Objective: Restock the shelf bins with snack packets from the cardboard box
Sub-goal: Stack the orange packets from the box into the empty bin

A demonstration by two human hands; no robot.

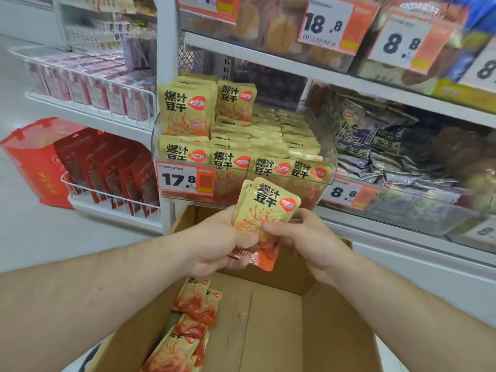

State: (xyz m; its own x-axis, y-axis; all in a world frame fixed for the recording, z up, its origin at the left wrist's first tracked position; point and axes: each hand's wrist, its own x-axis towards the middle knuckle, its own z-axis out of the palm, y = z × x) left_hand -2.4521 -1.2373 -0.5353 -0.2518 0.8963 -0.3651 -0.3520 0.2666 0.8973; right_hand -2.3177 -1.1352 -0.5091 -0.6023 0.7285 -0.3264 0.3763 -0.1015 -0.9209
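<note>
A small stack of yellow-and-orange snack packets (265, 210) is held upright between both hands, just below the clear shelf bin (328, 162). My left hand (220, 240) grips the stack's lower left side. My right hand (300, 234) pinches its lower right edge with thumb in front. The bin holds several rows of the same yellow packets (268, 135), some standing tall at its left. Under my arms the open cardboard box (268, 318) shows its bare floor, with several loose packets (193, 312) lying along its left side.
A 17.8 price tag (185, 179) hangs on the bin's front. To the right a bin of grey-blue packets (375, 146) carries an 8.8 tag. Wire shelves with red packets (112, 167) and a red bag (35, 159) stand at the left on the white floor.
</note>
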